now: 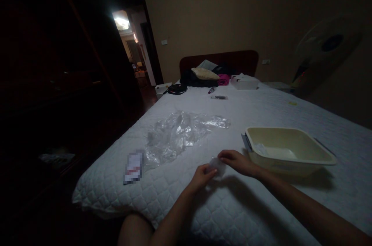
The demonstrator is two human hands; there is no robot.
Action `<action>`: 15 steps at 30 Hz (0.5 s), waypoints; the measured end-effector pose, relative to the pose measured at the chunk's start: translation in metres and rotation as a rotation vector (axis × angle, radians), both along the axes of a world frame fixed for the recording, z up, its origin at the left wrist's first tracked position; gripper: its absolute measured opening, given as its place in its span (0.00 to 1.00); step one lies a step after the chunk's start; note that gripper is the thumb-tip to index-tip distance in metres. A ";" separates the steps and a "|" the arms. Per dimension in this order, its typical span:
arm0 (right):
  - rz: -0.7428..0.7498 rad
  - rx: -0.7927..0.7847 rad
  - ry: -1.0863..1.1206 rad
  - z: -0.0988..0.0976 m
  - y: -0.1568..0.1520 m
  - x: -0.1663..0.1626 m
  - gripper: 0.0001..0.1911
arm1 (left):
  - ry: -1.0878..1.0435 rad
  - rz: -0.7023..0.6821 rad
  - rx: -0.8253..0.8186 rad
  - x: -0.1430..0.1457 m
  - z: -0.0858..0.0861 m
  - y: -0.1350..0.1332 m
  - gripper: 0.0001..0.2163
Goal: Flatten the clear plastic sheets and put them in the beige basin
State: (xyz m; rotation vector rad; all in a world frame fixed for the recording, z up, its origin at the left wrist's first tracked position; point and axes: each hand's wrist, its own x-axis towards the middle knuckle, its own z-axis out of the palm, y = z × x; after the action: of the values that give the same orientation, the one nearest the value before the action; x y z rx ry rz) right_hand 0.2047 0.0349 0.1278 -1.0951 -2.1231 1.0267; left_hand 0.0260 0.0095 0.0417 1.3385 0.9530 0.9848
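Note:
Between my two hands is a small translucent plastic piece (218, 167), pale and thin like a little bag; its exact kind is hard to make out in the dim light. My left hand (202, 176) pinches its lower left edge between thumb and fingers. At its upper right edge, the fingers of my right hand (236, 160) are closed on it. Crumpled clear plastic sheeting (177, 133) lies on the bed just beyond my left hand. To the right of my hands stands a cream plastic basin (290, 164) with grey handles and some clear plastic inside.
A blurred-out packet (134, 166) lies near the left edge of the white quilted bed (247, 215). Farther back are a thin packaged item (219, 97), a small bottle (211, 90), a black bag (177, 89), a white box (244, 82) and piled clothes. A fan (328, 44) stands right.

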 end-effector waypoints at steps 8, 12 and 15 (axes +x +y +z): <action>-0.512 -0.312 0.341 -0.018 -0.008 -0.006 0.17 | -0.278 0.142 -0.064 0.016 0.002 0.002 0.21; -0.534 -0.360 0.379 -0.027 -0.018 -0.009 0.18 | -0.329 0.115 -0.105 0.023 0.001 0.001 0.23; -0.571 -0.312 0.394 -0.028 -0.019 -0.008 0.17 | -0.328 0.084 -0.096 0.028 -0.002 -0.001 0.23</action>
State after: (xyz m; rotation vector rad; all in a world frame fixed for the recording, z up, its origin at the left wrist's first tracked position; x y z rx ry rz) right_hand 0.1969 0.0164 0.1002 -1.3973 -1.2602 1.1813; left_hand 0.0536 0.0081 0.0396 1.0244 0.7993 1.1659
